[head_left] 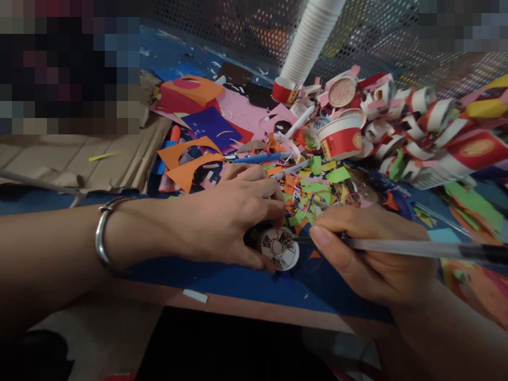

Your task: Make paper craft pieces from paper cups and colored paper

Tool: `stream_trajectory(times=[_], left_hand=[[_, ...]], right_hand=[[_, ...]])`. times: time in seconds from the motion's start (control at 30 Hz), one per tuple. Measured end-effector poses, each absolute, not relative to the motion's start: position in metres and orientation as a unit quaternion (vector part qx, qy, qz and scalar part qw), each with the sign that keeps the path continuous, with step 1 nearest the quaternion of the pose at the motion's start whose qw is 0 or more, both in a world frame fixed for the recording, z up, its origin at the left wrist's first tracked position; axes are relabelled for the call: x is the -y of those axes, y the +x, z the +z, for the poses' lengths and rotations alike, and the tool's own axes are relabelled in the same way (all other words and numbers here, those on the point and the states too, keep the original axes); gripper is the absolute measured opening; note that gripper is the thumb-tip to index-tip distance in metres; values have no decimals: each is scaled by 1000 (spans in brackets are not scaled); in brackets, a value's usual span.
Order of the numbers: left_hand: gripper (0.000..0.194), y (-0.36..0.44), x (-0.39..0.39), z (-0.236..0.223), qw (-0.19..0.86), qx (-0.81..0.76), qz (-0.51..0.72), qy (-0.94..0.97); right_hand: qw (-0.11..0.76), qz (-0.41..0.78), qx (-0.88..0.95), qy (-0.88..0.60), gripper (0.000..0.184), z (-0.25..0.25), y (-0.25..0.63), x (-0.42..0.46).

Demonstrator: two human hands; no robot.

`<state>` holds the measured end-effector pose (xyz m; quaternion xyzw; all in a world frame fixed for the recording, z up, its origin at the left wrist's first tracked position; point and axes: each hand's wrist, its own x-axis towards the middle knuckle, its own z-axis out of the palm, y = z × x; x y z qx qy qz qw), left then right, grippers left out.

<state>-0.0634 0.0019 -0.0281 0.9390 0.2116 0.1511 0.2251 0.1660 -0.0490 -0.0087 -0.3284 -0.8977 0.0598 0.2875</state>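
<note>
My left hand (226, 217), with a metal bangle on the wrist, lies over a small white paper disc (279, 248) and pinches its left edge with thumb and fingers. The disc rests on the blue table surface (254, 286) and carries black pen strokes. My right hand (369, 254) is closed round a clear-barrelled pen (400, 246), whose tip touches the disc's right side. Both hands sit close together at the table's near edge.
Coloured paper scraps (313, 190) cover the table behind my hands. A red-and-white paper cup (340, 136), cut cup pieces (413, 121) and a tall cup stack (311, 39) stand at the back right. Cardboard (79, 159) lies at the left. A perforated metal screen closes the back.
</note>
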Motion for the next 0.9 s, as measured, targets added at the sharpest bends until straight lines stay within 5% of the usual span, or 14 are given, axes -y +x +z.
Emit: stream_trajectory(times=[0.9], left_hand=[[38,-63,-2,-29,223,-198,165,940]], right_hand=[[295,78,894,-328,18,-8,168,50]])
